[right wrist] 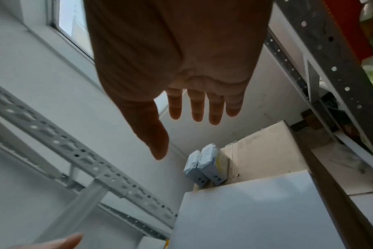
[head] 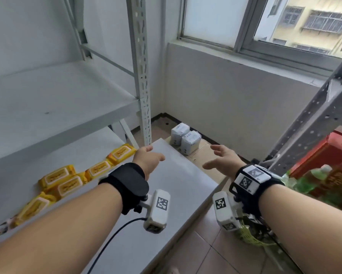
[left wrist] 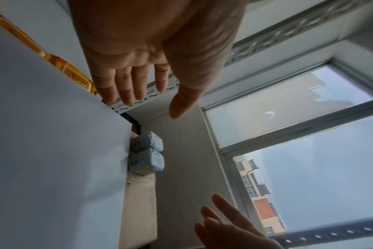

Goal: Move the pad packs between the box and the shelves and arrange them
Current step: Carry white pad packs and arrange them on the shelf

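Standing below and beyond both empty, spread hands — left hand (head: 148, 158), right hand (head: 222, 160) — two pad packs (head: 185, 140).

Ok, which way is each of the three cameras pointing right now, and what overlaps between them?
Head: worn on the head, looking forward and down past both forearms at the left hand, right hand, shelf and two pad packs on the cardboard box.
Left wrist: along the open left palm toward the packs and window.
Right wrist: along the open right palm toward the packs on the box.
Shared: all three see the packs.
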